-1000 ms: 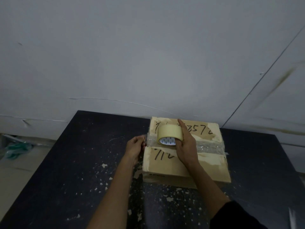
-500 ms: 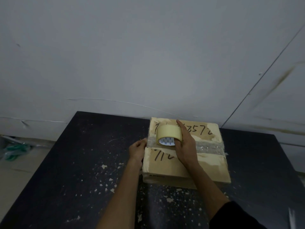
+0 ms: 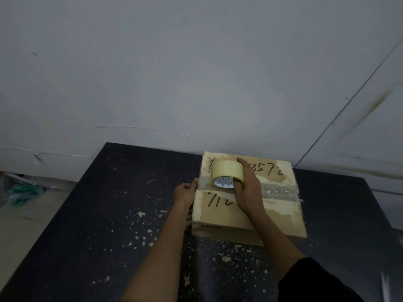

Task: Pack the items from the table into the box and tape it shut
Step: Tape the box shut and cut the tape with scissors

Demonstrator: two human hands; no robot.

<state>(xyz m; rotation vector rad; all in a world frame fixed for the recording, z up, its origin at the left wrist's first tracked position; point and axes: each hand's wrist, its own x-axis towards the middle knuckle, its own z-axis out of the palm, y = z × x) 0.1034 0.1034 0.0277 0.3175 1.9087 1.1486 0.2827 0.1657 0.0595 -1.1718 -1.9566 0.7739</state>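
We record a dark, paint-flecked worktop [image 3: 109,214] set against a pale grey wall [image 3: 174,73]; off its left edge, on the floor, lies a crumpled clear bag with green contents [image 3: 19,192], blurred. Toward the rear right of the worktop sits the closed tan cardboard box with black handwritten numerals [image 3: 279,216], flaps down, so we cannot see what it contains. A strip of clear glossy tape [image 3: 277,192] runs along the seam across the box top, from the left edge to the right edge. The right hand [image 3: 247,192] grips a cream-coloured tape roll with a white printed core [image 3: 226,173], standing on edge on the box top over the left part of the seam; fingers curl over the roll's right side and the thumb reaches into the core. The left hand [image 3: 185,191] is at the box's left side, fingers curled against the seam end; whether its grip pinches the tape end there we cannot tell. Both forearms cross the near worktop, and the right one covers part of the box's front half.
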